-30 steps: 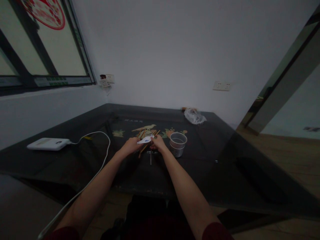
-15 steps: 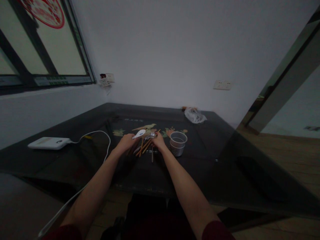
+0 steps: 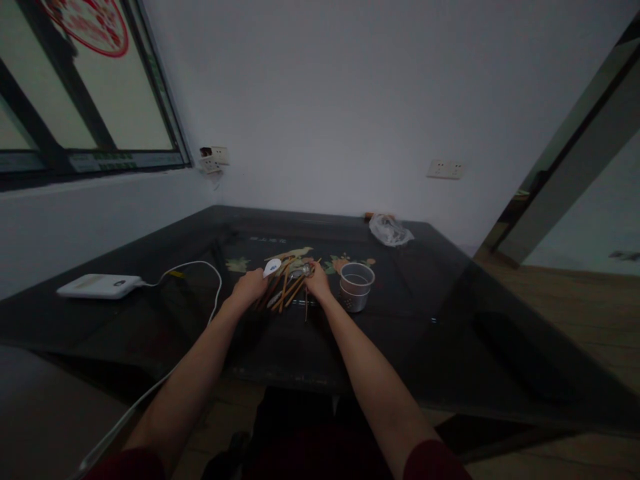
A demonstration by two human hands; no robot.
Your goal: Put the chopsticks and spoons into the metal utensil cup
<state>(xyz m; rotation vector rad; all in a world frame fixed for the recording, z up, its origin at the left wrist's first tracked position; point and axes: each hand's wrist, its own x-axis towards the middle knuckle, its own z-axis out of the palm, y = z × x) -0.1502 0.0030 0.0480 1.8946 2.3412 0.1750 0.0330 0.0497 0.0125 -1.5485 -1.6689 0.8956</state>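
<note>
Head camera, near table (image 3: 415,300), facing forward and down, wall (image 3: 320,120) beyond.

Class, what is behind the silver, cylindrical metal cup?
Behind the cup, printed peach flowers and, farther back, a crumpled clear plastic bag show on the black table; it hides whatever lies directly behind.

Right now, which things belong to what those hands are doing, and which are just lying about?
Part of the job:
white spoon, held in the left hand
chopsticks, piled between both hands
metal spoon, at the right hand
metal cup, probably, standing close by

Just lying about:
white device
its cable
clear plastic bag, further back
</note>
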